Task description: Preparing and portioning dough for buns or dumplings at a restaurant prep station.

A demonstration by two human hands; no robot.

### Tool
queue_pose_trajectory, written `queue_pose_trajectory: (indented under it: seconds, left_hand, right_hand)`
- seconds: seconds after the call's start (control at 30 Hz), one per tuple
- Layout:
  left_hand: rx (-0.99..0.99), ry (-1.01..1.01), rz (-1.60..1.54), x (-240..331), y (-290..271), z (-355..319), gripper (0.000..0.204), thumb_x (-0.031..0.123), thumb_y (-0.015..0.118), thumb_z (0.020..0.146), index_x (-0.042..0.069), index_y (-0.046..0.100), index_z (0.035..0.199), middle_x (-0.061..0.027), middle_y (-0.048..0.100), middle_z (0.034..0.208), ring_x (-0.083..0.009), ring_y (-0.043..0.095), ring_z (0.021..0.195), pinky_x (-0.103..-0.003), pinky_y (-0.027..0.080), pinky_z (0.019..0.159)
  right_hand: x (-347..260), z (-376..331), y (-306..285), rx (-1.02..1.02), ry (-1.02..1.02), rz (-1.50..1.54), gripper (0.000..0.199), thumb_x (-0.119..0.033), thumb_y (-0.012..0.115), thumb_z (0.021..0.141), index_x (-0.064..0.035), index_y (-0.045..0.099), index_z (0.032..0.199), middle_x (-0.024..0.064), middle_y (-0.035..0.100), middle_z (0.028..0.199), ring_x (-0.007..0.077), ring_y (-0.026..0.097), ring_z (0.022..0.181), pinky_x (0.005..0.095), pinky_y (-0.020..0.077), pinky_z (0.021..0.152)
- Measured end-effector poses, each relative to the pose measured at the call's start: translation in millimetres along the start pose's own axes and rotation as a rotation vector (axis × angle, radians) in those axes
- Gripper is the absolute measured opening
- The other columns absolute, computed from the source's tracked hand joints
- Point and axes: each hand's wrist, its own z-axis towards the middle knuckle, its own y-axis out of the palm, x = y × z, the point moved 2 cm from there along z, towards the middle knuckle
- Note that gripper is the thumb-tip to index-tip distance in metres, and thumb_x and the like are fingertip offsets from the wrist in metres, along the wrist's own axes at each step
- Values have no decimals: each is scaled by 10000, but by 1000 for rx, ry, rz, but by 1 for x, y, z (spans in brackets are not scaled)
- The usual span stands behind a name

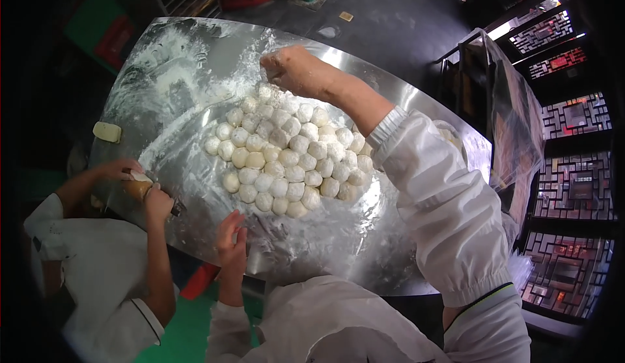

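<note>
Several pale dough balls (pixel 286 158) lie packed together in the middle of a floured steel table (pixel 176 57). My right hand (pixel 291 68) reaches over the far edge of the cluster, its floured fingers bunched in a fist above the farthest balls; whether it holds anything I cannot tell. My left hand (pixel 232 239) rests flat on the near table edge, fingers spread, holding nothing, a short way from the nearest dough balls.
At the left, another person in white holds a small piece of dough (pixel 138 185) in both hands. A pale dough block (pixel 107 131) lies near the table's left edge. A plastic-covered rack (pixel 501 109) stands to the right. The floor (pixel 189 324) below is green.
</note>
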Motion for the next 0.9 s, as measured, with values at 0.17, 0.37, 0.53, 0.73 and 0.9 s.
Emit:
queue_pose_trajectory:
  seconds: [0.17,0.37,0.53,0.73,0.9]
  left_hand:
    - [48,-44,-70,-4,-8,9,318,7,560,901,31,595,1216,-127,561,1296,-255,546,1174,-340,446,949]
    - [37,168,34,45,14,132,373,34,574,883,3,544,1253,-160,556,1271,-296,548,1151,-360,409,1012]
    - [-81,252,209,58,68,274,463,111,624,864,68,504,1309,-145,523,1326,-330,503,1229,-411,401,1030]
    - [-244,207,636,49,128,359,557,235,683,838,141,501,1356,-118,492,1374,-317,456,1273,-475,376,1029]
    - [-297,200,693,29,137,378,418,194,683,816,122,623,1224,-134,552,1285,-328,513,1190,-422,424,1002]
  right_hand:
    - [35,-62,-1,-265,239,6,45,14,588,798,20,552,826,179,606,802,340,590,766,419,474,687]
    - [67,-210,6,-511,456,-127,225,-125,610,828,-57,642,1040,168,658,939,370,631,928,438,516,824]
    - [55,-256,-12,-196,575,-83,340,-137,647,842,-7,617,1154,212,660,1061,388,596,1024,441,476,908]
    - [42,-386,-30,211,1295,250,286,-162,560,945,59,616,1116,195,680,1047,337,642,941,367,497,815]
    - [35,-498,-1,831,1649,1111,321,-232,455,1011,7,590,1177,124,674,1100,237,658,966,335,522,771]
